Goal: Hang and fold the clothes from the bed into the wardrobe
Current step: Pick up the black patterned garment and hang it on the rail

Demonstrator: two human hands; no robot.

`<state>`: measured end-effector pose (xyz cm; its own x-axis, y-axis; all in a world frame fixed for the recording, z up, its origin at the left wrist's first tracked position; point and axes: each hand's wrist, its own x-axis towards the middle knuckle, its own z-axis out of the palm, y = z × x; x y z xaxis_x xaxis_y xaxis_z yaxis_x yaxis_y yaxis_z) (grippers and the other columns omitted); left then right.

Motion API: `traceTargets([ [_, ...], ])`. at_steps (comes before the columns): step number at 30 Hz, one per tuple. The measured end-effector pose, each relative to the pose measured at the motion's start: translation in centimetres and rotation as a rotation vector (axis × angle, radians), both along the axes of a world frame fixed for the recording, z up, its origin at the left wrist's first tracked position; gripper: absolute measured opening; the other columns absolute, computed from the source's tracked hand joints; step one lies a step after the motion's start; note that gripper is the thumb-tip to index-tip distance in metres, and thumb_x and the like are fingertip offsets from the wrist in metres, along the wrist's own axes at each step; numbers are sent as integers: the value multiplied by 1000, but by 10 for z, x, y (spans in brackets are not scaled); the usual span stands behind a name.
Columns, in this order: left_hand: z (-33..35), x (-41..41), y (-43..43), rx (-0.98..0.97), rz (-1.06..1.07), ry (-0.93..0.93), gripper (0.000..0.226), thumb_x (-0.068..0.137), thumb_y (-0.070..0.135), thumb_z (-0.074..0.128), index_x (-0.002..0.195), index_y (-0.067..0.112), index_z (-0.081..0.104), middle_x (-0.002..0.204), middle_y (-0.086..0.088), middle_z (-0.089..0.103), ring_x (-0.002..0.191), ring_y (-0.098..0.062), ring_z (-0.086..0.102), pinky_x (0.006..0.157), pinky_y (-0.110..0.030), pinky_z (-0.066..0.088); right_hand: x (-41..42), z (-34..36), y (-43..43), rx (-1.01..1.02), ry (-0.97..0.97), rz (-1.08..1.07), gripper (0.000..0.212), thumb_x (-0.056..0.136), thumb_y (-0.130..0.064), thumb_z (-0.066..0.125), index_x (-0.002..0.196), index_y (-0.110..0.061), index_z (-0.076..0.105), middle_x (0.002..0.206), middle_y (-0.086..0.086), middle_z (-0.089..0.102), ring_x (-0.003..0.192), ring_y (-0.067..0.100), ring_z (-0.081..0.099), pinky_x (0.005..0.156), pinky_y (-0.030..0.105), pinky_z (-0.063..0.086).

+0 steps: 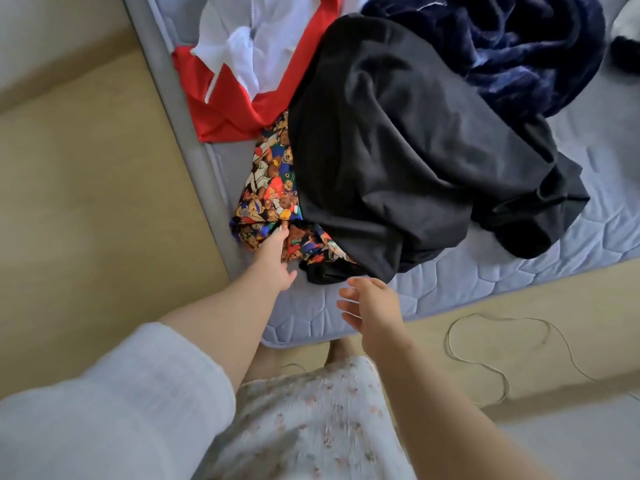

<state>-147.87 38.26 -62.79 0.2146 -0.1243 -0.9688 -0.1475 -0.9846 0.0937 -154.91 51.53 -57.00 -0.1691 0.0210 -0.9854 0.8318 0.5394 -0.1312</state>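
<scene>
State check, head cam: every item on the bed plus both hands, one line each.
left hand: fingers straight, tips touching printed garment
right hand: open, holding nothing, near black garment edge
printed garment: crumpled, partly under black garment
black garment: heaped, unfolded
red and white garment: crumpled, at mattress edge
navy blanket: bunched up

A loose sleeve (114, 393) of thin, pale grey-white cloth covers the left upper arm at 8 o'clock. It ends in a wide, soft hem near the elbow. Past the hem the left forearm (221, 317) is bare down to the left hand (277, 261). The right arm (433, 393), coming in from 5 o'clock, is bare along all that shows, up to the right hand (372, 306). At 6 o'clock is a white garment (311, 427) scattered with small pinkish flowers, its print blurred.
</scene>
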Motion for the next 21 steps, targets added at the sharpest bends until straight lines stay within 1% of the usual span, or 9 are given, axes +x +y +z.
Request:
traceTargets([
  [1, -2, -1, -6, -14, 6, 24, 44, 88, 30, 61, 128, 17, 47, 139, -4, 46, 121, -17, 47, 101, -34, 35, -1, -2, -1, -2, -1, -10, 16, 92, -12, 49, 77, -15, 54, 70, 2, 59, 64, 15, 57, 62, 25, 46],
  [3, 0, -1, -18, -33, 27, 58, 39, 90, 23, 60, 128, 16, 50, 133, -3, 51, 119, -16, 50, 97, -30, 39, -3, -1, -3, -10, 14, -27, 16, 93, -12, 49, 78, -15, 54, 70, 3, 58, 63, 15, 56, 61, 25, 44],
  [5, 14, -1, -25, -29, 24, 106, 34, 90, 17, 59, 123, 12, 52, 118, -6, 57, 105, -17, 56, 89, -30, 43, -5, 6, -7, -20, 51, -34, 16, 93, -12, 49, 78, -15, 54, 71, 3, 59, 62, 16, 55, 61, 25, 44],
  [7, 37, -1, -30, -37, -13, 164, 21, 91, 13, 58, 111, 10, 53, 97, -7, 59, 85, -18, 58, 78, -30, 48, -6, 19, -14, -44, 96, -13, 15, 93, -13, 49, 80, -15, 55, 74, 3, 61, 62, 16, 55, 60, 25, 45],
  [10, 80, 2, -37, -69, -119, 220, 7, 89, 13, 59, 93, 10, 54, 88, -8, 59, 78, -18, 58, 66, -30, 50, -5, 48, -27, -105, 196, 74, 15, 93, -16, 50, 80, -18, 57, 77, 2, 62, 64, 14, 56, 58, 24, 45],
  [14, 145, 12, -49, -105, -226, 279, 6, 86, 13, 59, 85, 12, 54, 82, -8, 60, 74, -18, 57, 65, -30, 49, -2, 96, -48, -208, 311, 138, 15, 92, -12, 49, 81, -16, 59, 70, 1, 59, 59, 12, 53, 55, 24, 41],
  [17, 196, 23, -54, -158, -310, 309, 5, 85, 13, 59, 82, 12, 55, 73, -5, 61, 66, -16, 58, 58, -26, 50, 7, 136, -55, -268, 379, 172, 15, 88, -5, 48, 92, -11, 61, 69, 2, 57, 56, 11, 50, 51, 21, 39],
  [19, 224, 30, -57, -188, -321, 349, 5, 84, 14, 59, 80, 11, 57, 64, -4, 63, 57, -14, 59, 50, -22, 50, 14, 154, -56, -317, 417, 245, 20, 86, -3, 48, 99, -14, 60, 73, 0, 58, 60, 10, 51, 55, 22, 39],
  [21, 258, 40, -60, -239, -301, 437, 5, 83, 13, 58, 79, 10, 60, 58, -3, 65, 49, -13, 60, 46, -19, 50, 25, 177, -57, -379, 483, 307, 30, 83, 2, 46, 102, -19, 57, 83, -3, 61, 69, 8, 55, 59, 21, 41],
])
